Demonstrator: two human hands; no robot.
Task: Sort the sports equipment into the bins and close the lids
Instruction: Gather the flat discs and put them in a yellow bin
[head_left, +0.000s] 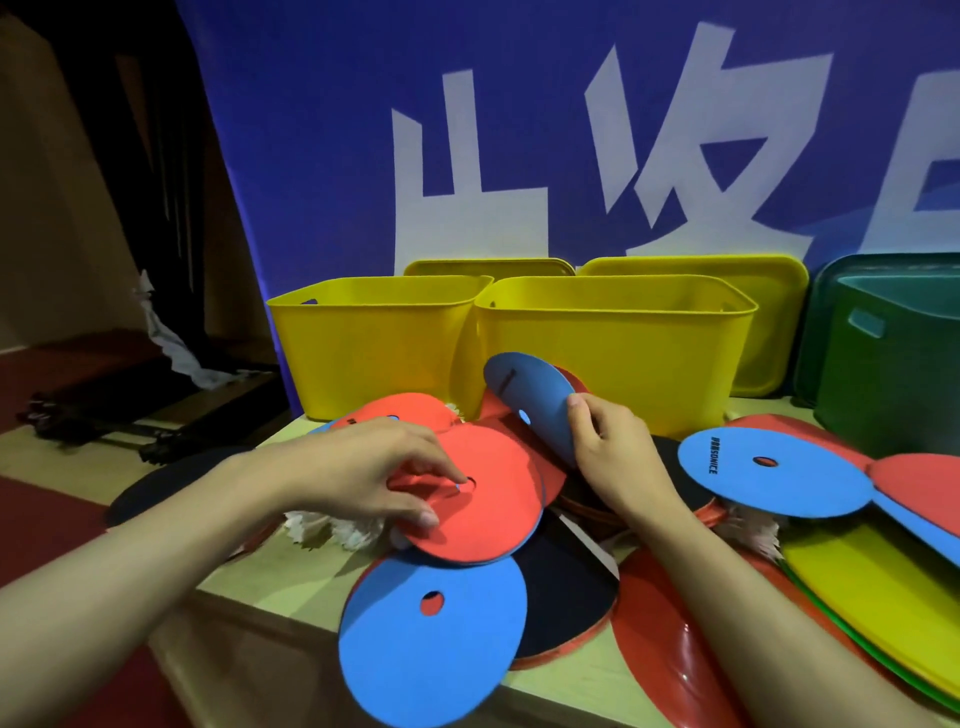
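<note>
A heap of flat round discs, red and blue, each with a small centre hole, covers the table. My left hand (363, 467) pinches a red disc (493, 504) near its hole, thumb at its front edge. In my right hand (613, 452) a blue disc (530, 395) is held tilted up on edge in front of the bins. Two open yellow bins (374, 353) (613, 364) stand side by side at the back, with an open green bin (893, 358) to their right. Black paddles (566, 597) and white shuttlecock feathers (332, 527) lie under the discs.
Yellow lids (769, 291) lean against the blue banner behind the bins. More blue discs (431, 639) (769, 478) lie front and right. Flat yellow and green sheets (872, 597) lie at the right edge. The table's left edge drops to a dark red floor.
</note>
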